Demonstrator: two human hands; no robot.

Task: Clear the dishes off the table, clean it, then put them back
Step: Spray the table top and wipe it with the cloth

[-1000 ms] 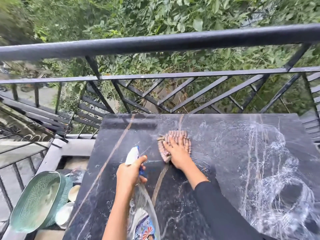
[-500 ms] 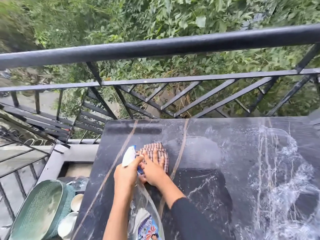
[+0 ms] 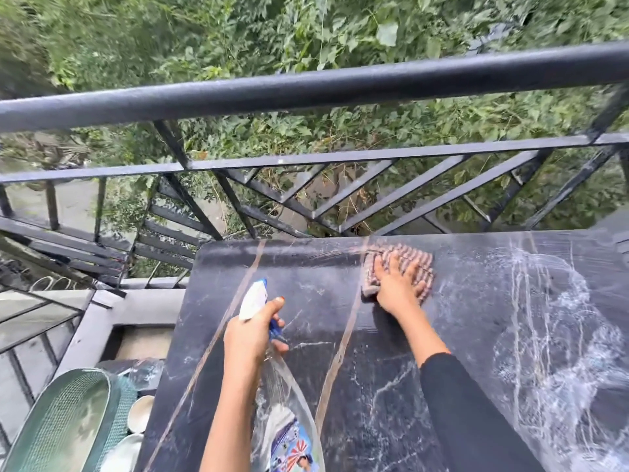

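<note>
Head view. Your left hand [image 3: 250, 332] has its grip closed around the neck of the spray bottle [image 3: 272, 386]. The bottle's long axis runs from the near desk edge toward the railing [image 3: 306, 86], with the white nozzle [image 3: 253, 298] pointing away from you and slightly left. Your right hand [image 3: 396, 284] lies flat, fingers spread, pressing the striped cloth [image 3: 405, 267] onto the desk [image 3: 391, 386]; this grip is not closed around anything. The cloth sits at the desk's far edge, just right of a tan vein in the black marble.

Compared with half a second ago, the cloth and right hand have moved right and farther out, from beside the bottle nozzle to the far edge. The two hands, then touching, are now well apart. The left hand and bottle hold about the same position.

Foamy white streaks cover the right part of the desk; the left part and centre show none. The railing stands just beyond the far edge. Left of the desk and lower down, a green basket [image 3: 64, 424] sits with white dishes [image 3: 139, 412] beside it.
</note>
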